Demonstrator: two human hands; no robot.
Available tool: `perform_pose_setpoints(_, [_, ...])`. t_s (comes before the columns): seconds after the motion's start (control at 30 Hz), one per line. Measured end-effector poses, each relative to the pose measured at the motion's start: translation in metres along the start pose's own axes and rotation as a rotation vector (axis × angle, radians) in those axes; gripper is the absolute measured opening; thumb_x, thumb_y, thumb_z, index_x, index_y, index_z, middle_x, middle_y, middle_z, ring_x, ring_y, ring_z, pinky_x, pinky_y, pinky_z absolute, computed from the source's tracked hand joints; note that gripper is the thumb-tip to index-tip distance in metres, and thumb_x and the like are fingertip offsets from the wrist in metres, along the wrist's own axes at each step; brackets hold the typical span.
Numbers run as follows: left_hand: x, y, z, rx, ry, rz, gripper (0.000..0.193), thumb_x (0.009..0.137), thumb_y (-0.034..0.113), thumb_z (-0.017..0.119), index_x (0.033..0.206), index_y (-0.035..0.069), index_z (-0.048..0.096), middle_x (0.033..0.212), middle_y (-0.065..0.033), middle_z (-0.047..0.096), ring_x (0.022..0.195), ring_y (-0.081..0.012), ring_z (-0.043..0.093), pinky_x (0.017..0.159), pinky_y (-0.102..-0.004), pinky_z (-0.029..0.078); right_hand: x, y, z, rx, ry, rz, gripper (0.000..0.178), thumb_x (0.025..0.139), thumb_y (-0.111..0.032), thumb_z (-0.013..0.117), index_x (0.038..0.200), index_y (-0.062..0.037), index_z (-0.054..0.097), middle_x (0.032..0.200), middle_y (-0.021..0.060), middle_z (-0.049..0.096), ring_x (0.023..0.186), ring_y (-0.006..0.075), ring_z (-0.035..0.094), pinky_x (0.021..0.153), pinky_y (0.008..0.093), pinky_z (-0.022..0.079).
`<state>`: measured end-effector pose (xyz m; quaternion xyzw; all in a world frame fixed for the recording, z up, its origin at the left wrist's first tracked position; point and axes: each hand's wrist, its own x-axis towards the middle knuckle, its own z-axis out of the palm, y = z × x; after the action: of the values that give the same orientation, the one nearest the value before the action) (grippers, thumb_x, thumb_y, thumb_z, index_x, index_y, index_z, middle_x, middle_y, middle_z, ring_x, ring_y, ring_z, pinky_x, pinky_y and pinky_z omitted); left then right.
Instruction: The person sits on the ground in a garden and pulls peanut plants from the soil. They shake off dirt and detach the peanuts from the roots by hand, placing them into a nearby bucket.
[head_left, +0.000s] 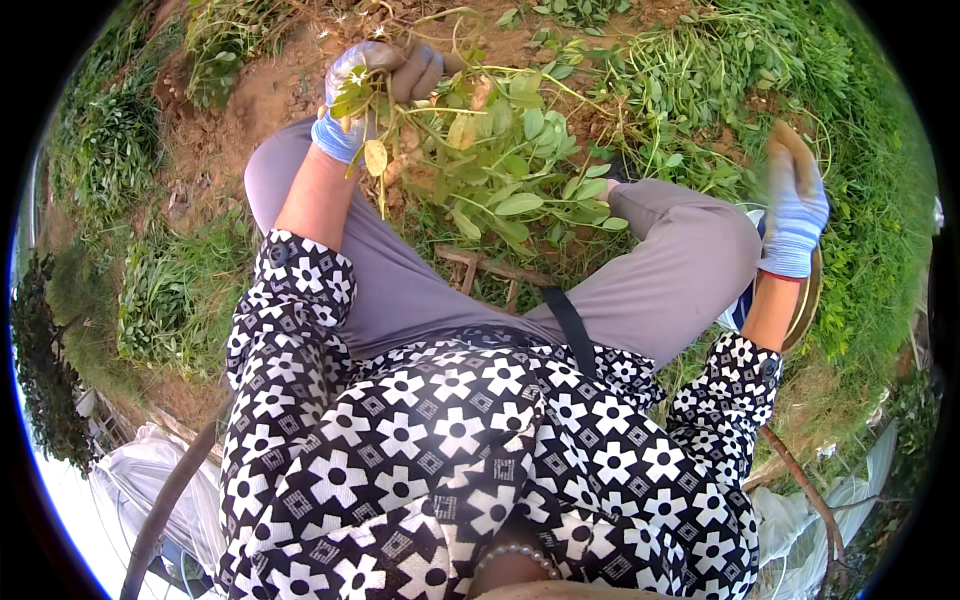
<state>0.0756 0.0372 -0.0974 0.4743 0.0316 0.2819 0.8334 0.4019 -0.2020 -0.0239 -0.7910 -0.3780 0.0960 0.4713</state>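
Observation:
My left hand (345, 85), in a light blue work glove with a soiled grey-brown palm, is closed round the stems and root end of a peanut plant (520, 165). The plant's leafy top spreads to the right between my knees, with a few pale pods and yellowed leaves near the glove. Out to the right, beyond my knee, my right hand (795, 195) wears a matching glove. Its fingers are stretched out, slightly blurred, with nothing visible in them. Just below that wrist shows part of a round-rimmed container (803, 312), mostly hidden by my arm and leg.
Pulled leafy plants (660, 90) lie ahead on brown soil (240, 125). Another green heap (160, 310) is at the left. Tall grass (870, 200) grows along the right. A wooden frame (490, 268) sits between my legs. Pale plastic sheeting (150, 485) and branches lie behind.

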Motion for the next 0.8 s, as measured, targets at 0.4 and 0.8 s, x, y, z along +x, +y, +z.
perform_pose_setpoints(0.4, [0.015, -0.018, 0.007, -0.17, -0.125, 0.045, 0.036, 0.091, 0.025, 0.043, 0.059, 0.008, 0.042, 0.061, -0.0002, 0.038, 0.064, -0.0162, 0.034, 0.064, -0.0296, 0.032, -0.028, -0.06, 0.201, 0.075, -0.665, -0.041, 0.026, 0.081, -0.016, 0.062, 0.103, -0.0023, 0.06, 0.093, 0.0122, 0.064, 0.081, 0.0177, 0.063, 0.075, 0.0282, 0.049])
perform_pose_setpoints(0.8, [0.021, -0.006, 0.014, -0.671, 0.202, -0.198, 0.043, 0.085, 0.027, 0.039, 0.113, -0.004, 0.051, 0.115, -0.02, 0.054, 0.108, -0.0331, 0.051, 0.095, -0.0453, 0.04, -0.011, -0.062, 0.184, 0.224, -0.718, -0.073, 0.028, 0.084, -0.009, 0.053, 0.111, -0.0027, 0.055, 0.089, 0.0065, 0.063, 0.078, 0.0117, 0.06, 0.07, 0.0271, 0.05])
